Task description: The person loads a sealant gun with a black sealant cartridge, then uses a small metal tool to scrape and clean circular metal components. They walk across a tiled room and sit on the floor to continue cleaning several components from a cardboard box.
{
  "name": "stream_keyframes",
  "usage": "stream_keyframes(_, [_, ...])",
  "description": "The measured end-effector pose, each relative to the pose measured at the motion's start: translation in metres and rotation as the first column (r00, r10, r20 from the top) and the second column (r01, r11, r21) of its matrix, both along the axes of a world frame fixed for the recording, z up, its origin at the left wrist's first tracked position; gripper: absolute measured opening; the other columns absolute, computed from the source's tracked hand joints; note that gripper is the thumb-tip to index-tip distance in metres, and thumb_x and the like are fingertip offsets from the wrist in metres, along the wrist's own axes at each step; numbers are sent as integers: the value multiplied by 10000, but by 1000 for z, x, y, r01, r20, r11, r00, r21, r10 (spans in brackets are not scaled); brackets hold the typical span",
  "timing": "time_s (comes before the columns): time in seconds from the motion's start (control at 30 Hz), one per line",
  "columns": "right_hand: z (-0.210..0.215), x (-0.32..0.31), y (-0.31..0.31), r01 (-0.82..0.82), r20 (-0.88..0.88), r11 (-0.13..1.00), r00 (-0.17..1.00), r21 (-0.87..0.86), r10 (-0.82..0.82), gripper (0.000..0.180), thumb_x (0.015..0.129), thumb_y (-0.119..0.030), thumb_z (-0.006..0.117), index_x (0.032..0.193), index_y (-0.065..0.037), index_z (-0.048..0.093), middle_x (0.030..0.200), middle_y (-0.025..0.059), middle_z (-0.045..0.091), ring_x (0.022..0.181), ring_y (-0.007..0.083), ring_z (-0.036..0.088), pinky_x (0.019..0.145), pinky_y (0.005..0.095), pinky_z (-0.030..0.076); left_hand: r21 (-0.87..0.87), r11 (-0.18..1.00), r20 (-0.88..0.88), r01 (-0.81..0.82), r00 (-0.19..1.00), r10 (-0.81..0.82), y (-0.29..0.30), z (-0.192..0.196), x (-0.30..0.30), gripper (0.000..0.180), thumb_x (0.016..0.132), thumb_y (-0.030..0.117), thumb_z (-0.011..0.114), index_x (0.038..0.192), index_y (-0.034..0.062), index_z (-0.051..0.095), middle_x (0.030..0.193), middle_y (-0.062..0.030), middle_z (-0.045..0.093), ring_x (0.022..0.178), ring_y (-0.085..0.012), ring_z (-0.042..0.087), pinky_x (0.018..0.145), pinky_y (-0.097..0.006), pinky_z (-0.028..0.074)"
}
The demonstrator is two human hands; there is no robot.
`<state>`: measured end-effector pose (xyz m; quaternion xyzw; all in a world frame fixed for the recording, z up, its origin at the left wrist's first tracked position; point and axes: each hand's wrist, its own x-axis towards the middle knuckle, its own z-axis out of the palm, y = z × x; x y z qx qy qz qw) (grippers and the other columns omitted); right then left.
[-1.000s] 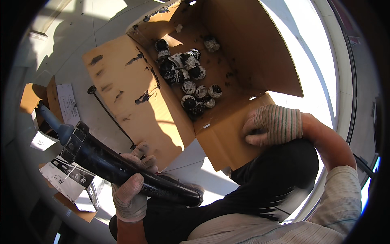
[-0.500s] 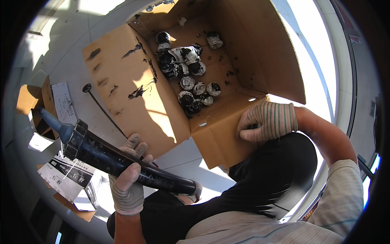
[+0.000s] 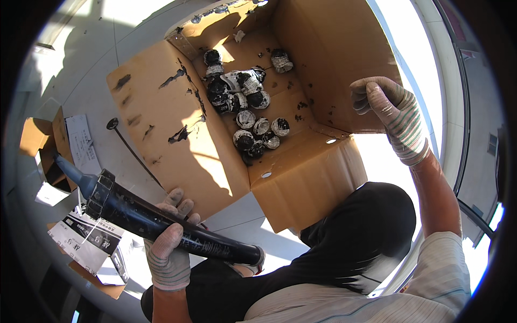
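My left hand [image 3: 171, 253], in a striped knit glove, is wrapped around a black sealant gun barrel [image 3: 161, 226]. The barrel slants across my lap, its blue-grey nozzle [image 3: 72, 171] pointing to the upper left. A thin rod with a round black end [image 3: 132, 147] runs down to the fingertips of this hand; whether they touch it I cannot tell. My right hand [image 3: 389, 110], gloved the same way, is raised over the right wall of a cardboard box [image 3: 336, 59]. Its fingers are curled toward the thumb, with nothing visible in them.
Several black-smeared, crumpled white wrappers [image 3: 245, 119] lie inside the box. Its left flap [image 3: 142, 107] has black smears, and its near flap [image 3: 309, 185] hangs toward my knee. Smaller cartons [image 3: 86, 237] stand at the left. A curved ledge [image 3: 444, 70] runs along the right.
My right hand has left the box's near flap and risen up and to the right. My left hand still grips the barrel in nearly the same place.
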<state>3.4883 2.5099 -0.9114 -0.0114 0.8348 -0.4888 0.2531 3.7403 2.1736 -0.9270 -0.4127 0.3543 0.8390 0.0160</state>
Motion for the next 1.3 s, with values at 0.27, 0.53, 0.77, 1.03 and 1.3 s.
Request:
stream_keyframes(0.27, [-67,-37,36,110,-403,971,915,214,-15,227,1025,-196,664,1168,-32,728,1007,32,686,864,98,632,871,273,551,-10,999,18,43,999,-43,0,-5,-3,351,840,45,740,1167,12,616,1379,-154,559,1238,-280,637,1005,-436,615])
stream_keyframes(0.53, [-124,-52,43,64,-477,939,872,339,113,625,838,-349,861,1315,-56,585,994,-7,504,869,93,477,811,257,496,-15,998,60,66,996,-65,-2,-10,-7,363,836,65,753,1174,17,630,1354,-136,575,1200,-272,658,997,-436,616])
stream_keyframes(0.77, [-129,-58,36,11,-262,977,964,211,46,704,828,-389,873,1337,-52,522,964,-11,472,823,74,494,819,239,500,-35,998,56,44,998,-42,-2,-22,-3,371,830,67,749,1182,27,640,1343,-120,576,1196,-257,652,1026,-441,586])
stream_keyframes(1.03, [-131,-66,39,-45,-164,983,984,176,74,672,840,-363,866,1329,-58,521,956,-22,532,827,82,552,798,254,519,-40,999,55,-21,998,23,4,-46,-1,385,773,74,788,1130,48,648,1264,-118,547,1135,-243,585,998,-424,530])
stream_keyframes(1.3, [-109,-70,42,22,-273,965,960,262,53,503,897,-376,803,1259,-76,625,917,-20,582,831,100,580,810,276,530,-35,999,13,24,1000,-24,1,-48,8,357,834,95,761,1174,72,656,1322,-60,561,1169,-214,632,1041,-409,544])
